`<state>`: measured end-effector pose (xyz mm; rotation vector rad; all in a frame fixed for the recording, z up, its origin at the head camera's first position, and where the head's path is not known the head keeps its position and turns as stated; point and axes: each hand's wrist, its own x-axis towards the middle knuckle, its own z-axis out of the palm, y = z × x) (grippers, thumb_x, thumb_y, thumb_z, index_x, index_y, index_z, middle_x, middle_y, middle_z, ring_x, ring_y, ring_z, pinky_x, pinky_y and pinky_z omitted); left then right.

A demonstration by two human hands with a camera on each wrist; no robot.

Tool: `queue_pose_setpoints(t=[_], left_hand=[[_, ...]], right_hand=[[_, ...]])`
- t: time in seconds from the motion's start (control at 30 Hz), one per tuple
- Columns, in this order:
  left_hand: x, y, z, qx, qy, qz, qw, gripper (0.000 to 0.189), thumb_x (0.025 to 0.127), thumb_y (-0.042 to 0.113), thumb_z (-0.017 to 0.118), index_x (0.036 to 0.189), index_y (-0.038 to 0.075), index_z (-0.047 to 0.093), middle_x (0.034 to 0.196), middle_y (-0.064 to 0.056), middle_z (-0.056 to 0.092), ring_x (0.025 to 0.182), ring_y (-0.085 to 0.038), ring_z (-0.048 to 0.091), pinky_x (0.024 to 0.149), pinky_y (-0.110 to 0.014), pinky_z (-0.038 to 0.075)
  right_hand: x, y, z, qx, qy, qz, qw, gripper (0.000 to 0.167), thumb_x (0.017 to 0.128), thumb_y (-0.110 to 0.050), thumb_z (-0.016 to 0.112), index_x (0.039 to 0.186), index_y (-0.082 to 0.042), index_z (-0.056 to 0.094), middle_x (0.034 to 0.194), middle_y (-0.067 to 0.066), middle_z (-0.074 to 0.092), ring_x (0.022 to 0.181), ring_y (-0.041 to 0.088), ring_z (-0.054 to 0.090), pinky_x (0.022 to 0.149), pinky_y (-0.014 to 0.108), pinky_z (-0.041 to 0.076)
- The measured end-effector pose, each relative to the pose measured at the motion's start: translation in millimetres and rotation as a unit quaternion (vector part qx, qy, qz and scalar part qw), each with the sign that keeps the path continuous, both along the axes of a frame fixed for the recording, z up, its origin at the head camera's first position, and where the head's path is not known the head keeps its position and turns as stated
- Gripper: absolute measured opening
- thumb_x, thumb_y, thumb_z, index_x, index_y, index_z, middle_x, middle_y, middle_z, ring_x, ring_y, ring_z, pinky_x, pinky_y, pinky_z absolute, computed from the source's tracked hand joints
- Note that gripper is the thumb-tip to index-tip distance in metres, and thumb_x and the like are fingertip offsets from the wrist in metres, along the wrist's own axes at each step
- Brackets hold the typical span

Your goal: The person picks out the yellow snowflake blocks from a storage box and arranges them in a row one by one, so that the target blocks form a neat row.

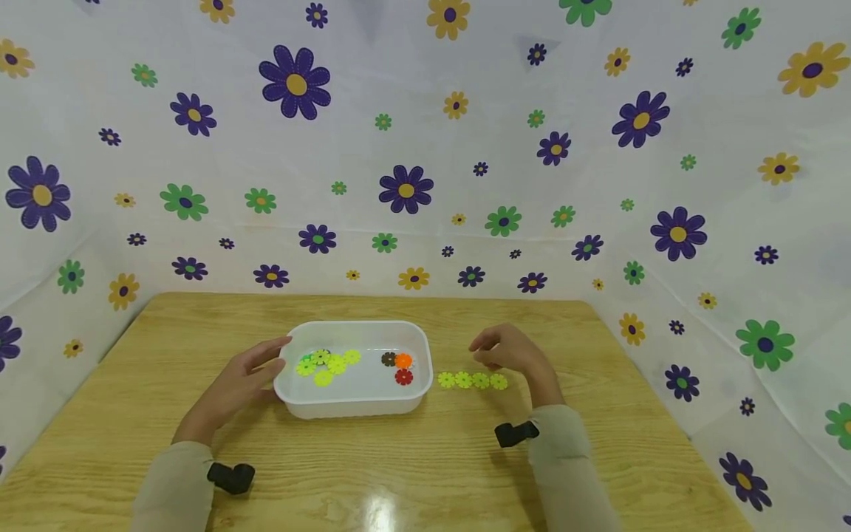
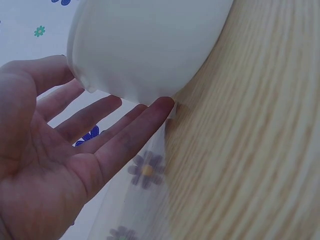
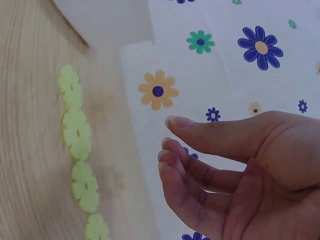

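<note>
A white plastic tray [image 1: 352, 407] stands on the table with yellow-green flower-shaped discs [image 1: 337, 364] in its left part. Brown, orange and red discs [image 1: 403, 377] lie at its right end. My left hand [image 1: 242, 380] touches the tray's left end, its fairly straight fingers spread against the wall in the left wrist view. To the right of the tray, several yellow-green discs [image 1: 463, 380] form a straight row, edge to edge. Just above and behind the row's right part hovers my right hand [image 1: 508, 349]. Its fingers are loosely bent, with nothing between thumb and fingertips [image 3: 172, 121].
The wood-grain table [image 1: 319, 473] carries the tray and the row. White cloth [image 1: 372, 148] printed with flowers rises behind the table and along both sides. A black wrist camera [image 1: 231, 478] sits on the left sleeve, another [image 1: 515, 434] on the right.
</note>
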<state>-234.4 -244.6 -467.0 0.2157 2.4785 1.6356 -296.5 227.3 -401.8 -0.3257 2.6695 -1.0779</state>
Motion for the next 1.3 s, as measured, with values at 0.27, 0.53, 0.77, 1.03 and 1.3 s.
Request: queue_pose_setpoints(t=[0.27, 0.53, 0.77, 1.03, 1.3], left_hand=[[0.2, 1.1, 0.3, 0.000, 0.003, 0.001, 1.0000, 0.063, 0.108, 0.041, 0.052, 0.163, 0.019, 0.031, 0.170, -0.023, 0.025, 0.151, -0.053, 0.032, 0.105, -0.057, 0.055], [-0.5, 0.9, 0.6, 0.003, 0.001, 0.001, 1.0000, 0.064, 0.108, 0.042, 0.052, 0.163, 0.020, 0.031, 0.170, -0.023, 0.025, 0.151, -0.052, 0.033, 0.106, -0.057, 0.054], [-1.9, 0.2, -0.3, 0.009, 0.002, -0.001, 1.0000, 0.064, 0.107, 0.042, 0.053, 0.163, 0.020, 0.031, 0.170, -0.024, 0.025, 0.150, -0.052, 0.035, 0.104, -0.055, 0.056], [-0.4, 1.1, 0.8, 0.010, 0.000, -0.002, 1.0000, 0.064, 0.108, 0.041, 0.052, 0.163, 0.019, 0.030, 0.170, -0.024, 0.024, 0.150, -0.053, 0.035, 0.104, -0.054, 0.056], [0.6, 1.1, 1.3, 0.014, -0.001, -0.004, 0.9999, 0.064, 0.108, 0.041, 0.052, 0.164, 0.018, 0.030, 0.169, -0.024, 0.024, 0.149, -0.053, 0.035, 0.103, -0.053, 0.057]], right_hand=[[-1.6, -27.7, 15.6, 0.018, -0.003, -0.001, 0.9998, 0.019, 0.097, -0.009, 0.070, 0.113, 0.001, 0.073, 0.102, 0.013, 0.073, 0.077, 0.019, 0.066, 0.079, 0.037, 0.065], [-4.4, -61.7, 27.6, 0.021, 0.006, 0.007, 0.9997, 0.015, 0.095, -0.011, 0.072, 0.109, -0.004, 0.075, 0.103, 0.012, 0.073, 0.079, 0.020, 0.068, 0.084, 0.042, 0.065], [-6.3, -92.7, 29.8, 0.014, 0.006, 0.021, 0.9997, 0.012, 0.095, -0.011, 0.074, 0.105, -0.006, 0.076, 0.099, 0.011, 0.073, 0.076, 0.019, 0.066, 0.087, 0.045, 0.065], [-8.3, -118.5, 21.9, -0.005, 0.006, 0.056, 0.9984, 0.017, 0.095, -0.008, 0.073, 0.109, -0.001, 0.076, 0.097, 0.011, 0.074, 0.077, 0.022, 0.070, 0.082, 0.038, 0.066], [-10.2, -143.4, 9.0, -0.007, 0.004, 0.075, 0.9971, 0.014, 0.093, -0.008, 0.074, 0.106, -0.003, 0.077, 0.094, 0.010, 0.075, 0.078, 0.023, 0.068, 0.084, 0.042, 0.065]])
